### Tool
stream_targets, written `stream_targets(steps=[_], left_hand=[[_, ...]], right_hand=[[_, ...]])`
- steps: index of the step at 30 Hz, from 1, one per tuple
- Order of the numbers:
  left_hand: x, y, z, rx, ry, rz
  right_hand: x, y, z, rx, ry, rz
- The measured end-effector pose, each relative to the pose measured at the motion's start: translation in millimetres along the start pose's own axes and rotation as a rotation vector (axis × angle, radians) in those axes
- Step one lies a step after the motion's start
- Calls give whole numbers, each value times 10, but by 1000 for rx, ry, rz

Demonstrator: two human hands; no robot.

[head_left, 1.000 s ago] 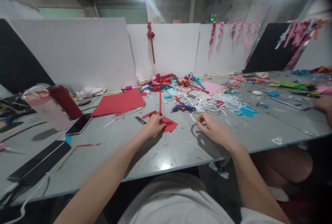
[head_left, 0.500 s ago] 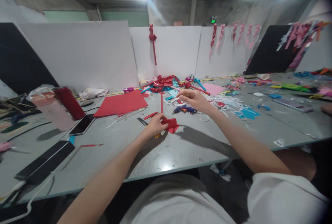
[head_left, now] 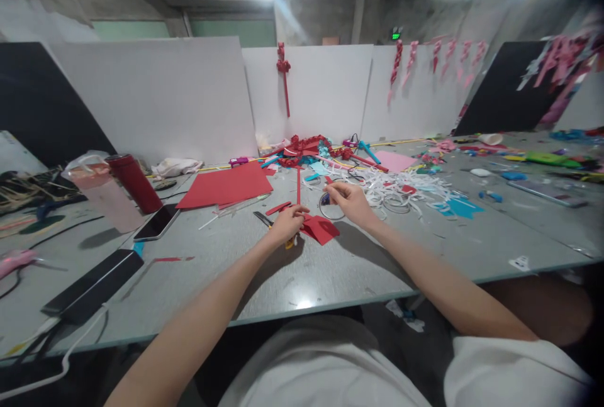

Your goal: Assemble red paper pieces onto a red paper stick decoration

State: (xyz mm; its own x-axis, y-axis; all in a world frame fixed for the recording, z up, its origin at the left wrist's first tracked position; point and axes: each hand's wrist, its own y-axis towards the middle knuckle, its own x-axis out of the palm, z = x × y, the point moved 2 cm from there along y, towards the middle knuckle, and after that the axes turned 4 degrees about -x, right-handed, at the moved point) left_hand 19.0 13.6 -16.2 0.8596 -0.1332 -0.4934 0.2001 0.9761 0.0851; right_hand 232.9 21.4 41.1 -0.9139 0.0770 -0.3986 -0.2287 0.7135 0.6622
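Note:
My left hand (head_left: 289, 224) is at the left edge of a folded piece of red paper (head_left: 322, 229), its fingers closed on that edge. The paper lies partly opened, with a crease standing up. Yellow-handled scissors (head_left: 262, 218) lie partly under this hand. To the right, my right hand (head_left: 352, 201) is raised slightly above the table in a pinch. A thin looped strip (head_left: 321, 211) hangs at its fingertips. Behind the loop shows part of a dark blue glue gun (head_left: 325, 199), mostly hidden by the hand.
Red sheets (head_left: 226, 185) lie at the back left, beside a phone (head_left: 158, 223), a red flask (head_left: 134, 183) and a pink bottle (head_left: 104, 196). A black power strip (head_left: 92, 284) sits at the front left. White paper strips (head_left: 415, 190) are heaped on the right.
My right hand has come down and nearer, with the thin loop at its fingertips. The red paper has opened out flatter beside my left hand, whose fingers have straightened somewhat.

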Motion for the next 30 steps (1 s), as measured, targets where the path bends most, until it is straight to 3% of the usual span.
stream_targets(steps=[4,8,12,22,30], left_hand=[[6,-10,18,-29,61,44],[8,-48,52,89,198,108],[12,-34,14,155,191,152],[-43,-2,-15,-95,-30,115],[-98,-6,-34,-93,1,139]], right_hand=[[147,-73,19,-62,-69,-121],[217,-112,54,-81,-88,-182],[229,-128,51,-94,-65,-189],[261,-134,33,-64,-12,-208],[311,-119,40,37,134,-191]])
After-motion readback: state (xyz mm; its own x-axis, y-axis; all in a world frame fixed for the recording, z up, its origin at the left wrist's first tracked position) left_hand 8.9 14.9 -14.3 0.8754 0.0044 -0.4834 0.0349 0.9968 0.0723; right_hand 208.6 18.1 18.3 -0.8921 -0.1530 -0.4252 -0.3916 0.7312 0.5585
